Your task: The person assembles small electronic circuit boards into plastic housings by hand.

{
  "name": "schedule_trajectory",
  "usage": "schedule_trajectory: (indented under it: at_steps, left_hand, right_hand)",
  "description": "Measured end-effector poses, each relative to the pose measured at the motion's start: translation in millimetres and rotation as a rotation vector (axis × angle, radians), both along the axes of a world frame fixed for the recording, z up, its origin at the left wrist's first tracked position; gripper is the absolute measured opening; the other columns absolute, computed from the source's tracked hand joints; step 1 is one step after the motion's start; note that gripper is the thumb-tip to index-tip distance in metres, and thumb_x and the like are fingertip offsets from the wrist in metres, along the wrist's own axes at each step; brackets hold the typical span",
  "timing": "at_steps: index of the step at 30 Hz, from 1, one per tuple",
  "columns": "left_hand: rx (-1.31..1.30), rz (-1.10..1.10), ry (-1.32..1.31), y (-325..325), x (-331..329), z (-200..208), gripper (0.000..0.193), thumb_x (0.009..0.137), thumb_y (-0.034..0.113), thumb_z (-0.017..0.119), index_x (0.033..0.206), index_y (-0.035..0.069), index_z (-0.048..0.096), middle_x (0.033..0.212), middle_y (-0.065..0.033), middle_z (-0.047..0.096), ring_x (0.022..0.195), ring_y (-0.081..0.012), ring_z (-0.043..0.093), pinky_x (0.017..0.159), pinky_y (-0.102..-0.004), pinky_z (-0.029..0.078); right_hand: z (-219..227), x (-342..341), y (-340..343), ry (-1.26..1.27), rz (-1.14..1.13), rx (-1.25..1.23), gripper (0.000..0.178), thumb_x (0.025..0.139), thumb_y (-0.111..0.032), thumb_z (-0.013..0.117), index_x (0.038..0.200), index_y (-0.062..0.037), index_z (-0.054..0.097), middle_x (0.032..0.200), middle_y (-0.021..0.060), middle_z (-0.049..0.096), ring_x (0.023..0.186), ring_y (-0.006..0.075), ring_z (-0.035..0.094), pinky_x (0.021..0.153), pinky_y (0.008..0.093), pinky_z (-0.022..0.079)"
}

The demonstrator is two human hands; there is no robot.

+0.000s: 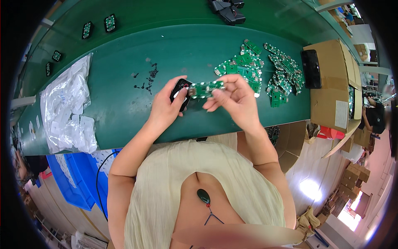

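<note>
In front of me, over the green bench, my left hand (167,103) grips a small black plastic housing (179,90), thumb laid across it. My right hand (236,98) pinches a green circuit board (202,89) by its right end. The board's left end meets or overlaps the housing's right edge; from this view I cannot tell whether they touch. Beyond my right hand lies a loose heap of green circuit boards (244,62). A second heap of circuit boards (284,68) is further right. Small black parts (152,74) lie scattered past my left hand.
Clear plastic bags with white pieces (68,103) cover the bench's left end. A cardboard box (329,79) with a black phone-like slab (311,69) stands at the right. Black housings with boards (110,23) sit at the back left, black objects (228,11) at the back. Blue bins (78,178) stand below.
</note>
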State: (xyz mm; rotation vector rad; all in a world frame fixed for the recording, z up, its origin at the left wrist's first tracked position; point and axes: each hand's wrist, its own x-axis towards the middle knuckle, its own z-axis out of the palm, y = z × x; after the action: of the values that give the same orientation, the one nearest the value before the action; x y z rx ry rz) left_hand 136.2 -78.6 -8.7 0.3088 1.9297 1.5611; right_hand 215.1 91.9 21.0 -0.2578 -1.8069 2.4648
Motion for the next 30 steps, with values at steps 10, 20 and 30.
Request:
schedule_trajectory:
  at_steps: [10,20,30]
  left_hand:
    - [0.047,-0.008,-0.022,0.2,2.6,-1.8,0.036,0.084,0.005,0.048,0.12,0.011,0.048,0.082,-0.0047,0.057,0.059,-0.0083,0.053,0.046,-0.0238,0.047]
    - [0.062,-0.033,-0.045,-1.0,4.0,2.4,0.04,0.084,0.006,0.05,0.124,0.01,0.045,0.087,-0.005,0.056,0.064,-0.0084,0.053,0.049,-0.024,0.049]
    - [0.273,-0.062,-0.14,-2.4,13.1,10.2,0.051,0.089,0.009,0.048,0.136,0.008,0.03,0.105,-0.0034,0.052,0.083,-0.0096,0.051,0.06,-0.0234,0.047]
  right_hand:
    - [-12.1,-8.8,-21.7,0.002,0.003,0.0,0.019,0.085,0.001,0.052,0.1,0.0005,0.04,0.082,0.0122,0.058,0.067,0.0169,0.062,0.054,0.0245,0.05]
    - [-36.7,-10.2,-16.9,0.026,-0.07,0.45,0.021,0.084,-0.001,0.055,0.101,-0.0014,0.043,0.078,0.006,0.056,0.06,0.0098,0.056,0.05,0.0205,0.045]
    - [-29.0,-4.9,-25.8,-0.104,-0.067,0.111,0.025,0.083,-0.004,0.059,0.101,-0.0037,0.042,0.073,0.002,0.053,0.057,0.0062,0.051,0.046,0.0187,0.039]
